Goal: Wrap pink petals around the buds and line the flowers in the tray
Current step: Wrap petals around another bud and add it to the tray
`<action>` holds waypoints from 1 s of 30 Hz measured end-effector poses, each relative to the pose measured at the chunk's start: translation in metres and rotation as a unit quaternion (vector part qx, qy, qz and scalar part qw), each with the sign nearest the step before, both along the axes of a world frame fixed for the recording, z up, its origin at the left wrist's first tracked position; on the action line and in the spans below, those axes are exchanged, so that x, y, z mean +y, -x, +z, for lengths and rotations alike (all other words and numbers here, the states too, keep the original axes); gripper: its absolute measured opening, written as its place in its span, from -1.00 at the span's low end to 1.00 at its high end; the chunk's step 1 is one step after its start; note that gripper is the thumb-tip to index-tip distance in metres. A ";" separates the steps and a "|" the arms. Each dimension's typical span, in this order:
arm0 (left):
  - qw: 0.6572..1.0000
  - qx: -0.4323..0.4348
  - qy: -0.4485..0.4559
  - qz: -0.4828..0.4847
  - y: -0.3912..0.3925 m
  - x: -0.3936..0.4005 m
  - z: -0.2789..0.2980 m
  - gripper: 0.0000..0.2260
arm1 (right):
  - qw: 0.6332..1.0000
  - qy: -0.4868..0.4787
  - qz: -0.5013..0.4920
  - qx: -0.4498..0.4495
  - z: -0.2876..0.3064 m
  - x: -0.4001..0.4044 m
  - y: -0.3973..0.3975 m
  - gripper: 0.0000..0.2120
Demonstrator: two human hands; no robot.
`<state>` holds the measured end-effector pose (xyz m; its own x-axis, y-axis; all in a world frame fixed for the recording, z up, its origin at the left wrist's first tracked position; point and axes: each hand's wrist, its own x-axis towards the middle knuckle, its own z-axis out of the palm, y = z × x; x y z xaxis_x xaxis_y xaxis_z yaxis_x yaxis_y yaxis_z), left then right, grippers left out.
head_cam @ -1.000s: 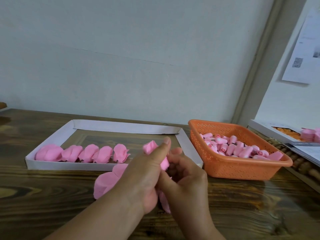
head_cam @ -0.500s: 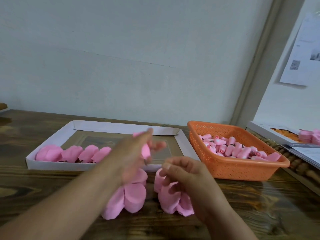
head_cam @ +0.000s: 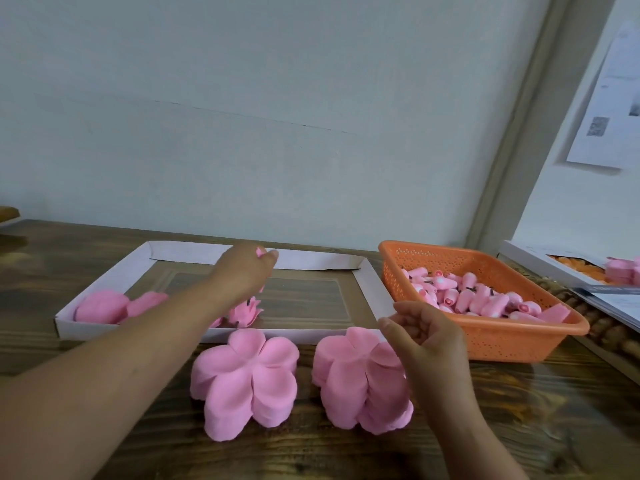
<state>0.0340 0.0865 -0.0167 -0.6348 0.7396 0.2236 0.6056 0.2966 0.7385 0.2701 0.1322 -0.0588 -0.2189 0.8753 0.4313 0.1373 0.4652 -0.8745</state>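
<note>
Now my left hand (head_cam: 247, 271) reaches over the tray (head_cam: 367, 282), fingers pinching a flower (head_cam: 260, 251) above the row (head_cam: 114, 306). Right hand (head_cam: 420, 336) hovers loosely curled, holding nothing, over the right petal stack (head_cam: 353, 375), beside the bud basket (head_cam: 491, 344).

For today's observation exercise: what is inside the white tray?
Inside the white tray, finished pink flowers line the near edge. The left hand reaches over the newest flower; the forearm hides the row's middle, so no count.
</note>
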 end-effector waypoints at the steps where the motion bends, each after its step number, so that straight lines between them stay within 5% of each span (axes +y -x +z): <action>1: 0.999 0.031 0.011 0.002 -0.001 0.003 -0.002 -0.58 | 1.000 -0.004 -0.003 -0.006 -0.001 0.001 0.000 -0.79; 12: 0.972 0.167 0.167 0.011 -0.001 0.025 -0.020 -0.56 | 0.999 -0.024 0.008 -0.028 -0.005 0.005 0.000 -0.82; 23: 0.966 0.174 0.190 -0.010 0.008 0.030 -0.032 -0.57 | 0.998 -0.035 0.019 -0.056 -0.006 0.001 0.003 -0.78; 30: 0.983 0.140 0.118 -0.013 0.009 0.032 -0.032 -0.61 | 0.997 -0.031 0.020 -0.073 -0.006 0.001 0.003 -0.81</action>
<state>0.0253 0.1180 -0.0490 -0.5534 0.8067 0.2076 0.7846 0.4211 0.4550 0.2675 0.1332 -0.0653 -0.3163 0.8376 0.4454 0.2409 0.5250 -0.8163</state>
